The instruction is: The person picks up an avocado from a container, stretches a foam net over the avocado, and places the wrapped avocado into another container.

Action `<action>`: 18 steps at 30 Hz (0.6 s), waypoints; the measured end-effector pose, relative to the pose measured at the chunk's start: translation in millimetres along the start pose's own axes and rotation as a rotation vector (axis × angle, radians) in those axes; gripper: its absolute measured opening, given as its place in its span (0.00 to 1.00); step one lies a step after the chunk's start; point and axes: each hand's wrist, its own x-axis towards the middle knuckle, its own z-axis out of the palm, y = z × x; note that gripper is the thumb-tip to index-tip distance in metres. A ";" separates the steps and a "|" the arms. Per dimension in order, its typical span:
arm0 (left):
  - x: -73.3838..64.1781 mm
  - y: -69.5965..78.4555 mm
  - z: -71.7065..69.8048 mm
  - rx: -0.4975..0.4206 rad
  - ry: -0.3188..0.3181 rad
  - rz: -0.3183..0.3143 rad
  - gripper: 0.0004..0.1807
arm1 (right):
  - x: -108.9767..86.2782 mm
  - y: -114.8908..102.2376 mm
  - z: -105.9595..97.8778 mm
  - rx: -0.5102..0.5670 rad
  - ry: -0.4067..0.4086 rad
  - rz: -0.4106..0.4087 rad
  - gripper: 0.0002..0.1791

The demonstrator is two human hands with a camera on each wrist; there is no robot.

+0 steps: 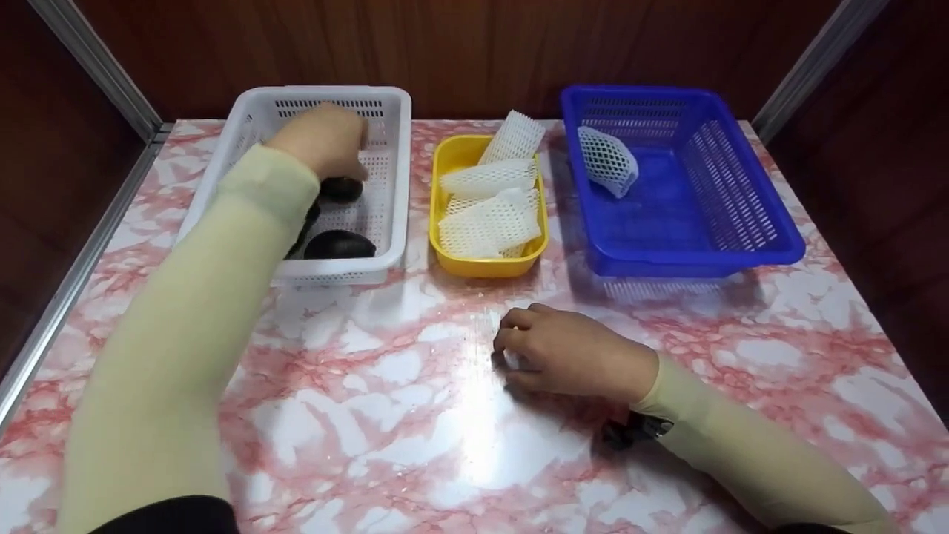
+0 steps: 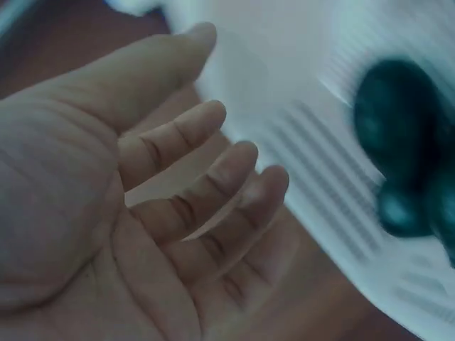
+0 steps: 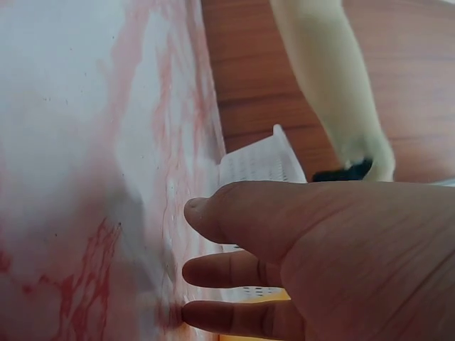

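Observation:
My left hand (image 1: 322, 144) hangs inside the white basket (image 1: 404, 178), above dark oval fruits that look like avocados. In the left wrist view the palm (image 2: 57, 213) faces the camera, fingers loosely bent and holding nothing. One dark fruit (image 1: 341, 190) shows just below the hand; another dark fruit (image 1: 339, 245) lies by the basket's near wall. The forearm partly hides more. My right hand (image 1: 578, 352) is low over the table in front of the yellow basket (image 1: 489, 268), its fingers loosely curled around nothing. White foam net sleeves (image 1: 493, 222) fill that yellow basket.
To the right stands a blue basket (image 1: 689, 256), with a dark piece in a foam net (image 1: 608, 159) against its left wall. All three baskets line the back of the marbled red-and-white table (image 1: 356, 415). A brown wooden panel (image 1: 482, 59) rises behind them.

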 end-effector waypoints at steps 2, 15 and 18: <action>10.4 -14.5 4.7 0.037 0.007 -0.033 0.19 | 0.9 -0.4 1.2 0.003 0.000 0.000 0.15; 34.0 -38.3 18.5 0.012 -0.257 -0.009 0.48 | -1.2 1.9 0.8 0.000 0.052 -0.035 0.14; 33.7 -37.1 23.9 0.041 -0.306 -0.026 0.43 | -1.5 3.5 1.8 0.004 0.044 -0.035 0.14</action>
